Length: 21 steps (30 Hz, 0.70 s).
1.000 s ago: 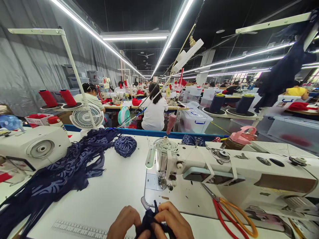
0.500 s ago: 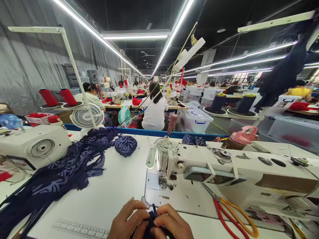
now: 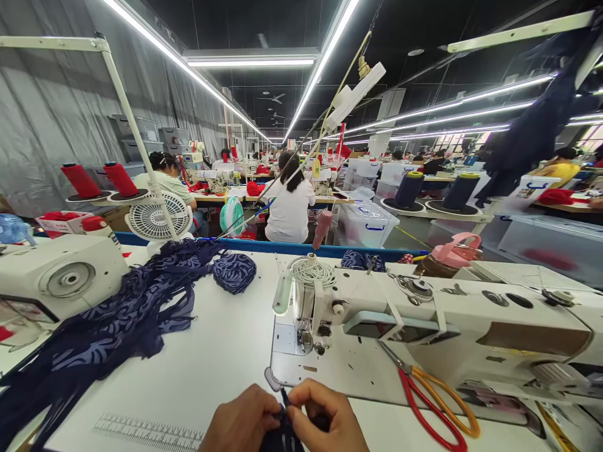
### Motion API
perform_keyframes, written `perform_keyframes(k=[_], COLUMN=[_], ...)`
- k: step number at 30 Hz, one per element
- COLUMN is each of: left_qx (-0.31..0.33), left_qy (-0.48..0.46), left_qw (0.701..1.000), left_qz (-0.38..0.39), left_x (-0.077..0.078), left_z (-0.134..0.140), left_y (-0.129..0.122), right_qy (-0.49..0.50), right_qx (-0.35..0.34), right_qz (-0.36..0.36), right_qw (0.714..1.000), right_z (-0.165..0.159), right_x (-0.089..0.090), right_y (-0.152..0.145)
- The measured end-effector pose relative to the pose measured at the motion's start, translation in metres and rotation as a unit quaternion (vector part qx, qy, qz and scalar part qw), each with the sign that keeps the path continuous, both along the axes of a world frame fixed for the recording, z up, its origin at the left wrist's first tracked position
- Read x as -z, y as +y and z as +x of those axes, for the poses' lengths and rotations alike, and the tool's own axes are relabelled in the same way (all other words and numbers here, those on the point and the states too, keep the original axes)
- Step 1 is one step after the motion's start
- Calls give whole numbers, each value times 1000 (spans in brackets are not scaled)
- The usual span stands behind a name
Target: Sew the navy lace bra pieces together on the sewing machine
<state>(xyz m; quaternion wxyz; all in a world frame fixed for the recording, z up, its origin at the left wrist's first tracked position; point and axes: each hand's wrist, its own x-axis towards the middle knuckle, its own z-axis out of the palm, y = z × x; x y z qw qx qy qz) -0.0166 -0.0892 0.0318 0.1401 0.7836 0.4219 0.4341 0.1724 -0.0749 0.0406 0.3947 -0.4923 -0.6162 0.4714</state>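
Note:
Both hands meet at the front edge of the white table, just below the sewing machine's bed. My left hand [image 3: 247, 417] is closed, its fingertips pinching a dark navy piece of fabric [image 3: 284, 433]. Thumb and forefinger of my right hand [image 3: 325, 414] grip the same fabric by a narrow strip that sticks up between the hands. The fabric's lower part is cut off by the frame's bottom. Ahead stands the white sewing machine [image 3: 424, 314], its needle area [image 3: 306, 342] beyond my hands with no fabric under it.
Scissors with red and orange handles [image 3: 426, 395] lie on the right. A long heap of navy patterned fabric [image 3: 127, 314] spreads leftward, beside a small bundle [image 3: 234, 272]. A printed ruler [image 3: 146, 432] marks the table. Another machine [image 3: 61, 270] stands left; a seated person [image 3: 288, 207] is ahead.
My fingers have shifted on the navy fabric; the right thumb and forefinger now pinch the upright strip more tightly together. The view has moved slightly.

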Motion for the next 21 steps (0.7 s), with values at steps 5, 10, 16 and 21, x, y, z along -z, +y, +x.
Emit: perform_keyframes(k=[5, 10, 16, 21], left_qx=[20, 42, 64, 79], left_qy=[-5, -10, -9, 30], left_qw=[1000, 999, 998, 996], left_qz=[-3, -23, -1, 17], left_x=[-7, -10, -12, -23], left_z=[-6, -11, -12, -13], left_y=[5, 9, 12, 12], right_qy=[-1, 9, -14, -36], right_qx=[-18, -63, -93, -112], right_qz=[75, 117, 158, 171], right_qw=[997, 991, 983, 978], right_z=[-4, 0, 4, 6], right_x=[-15, -12, -15, -21], right_y=[-2, 2, 2, 2])
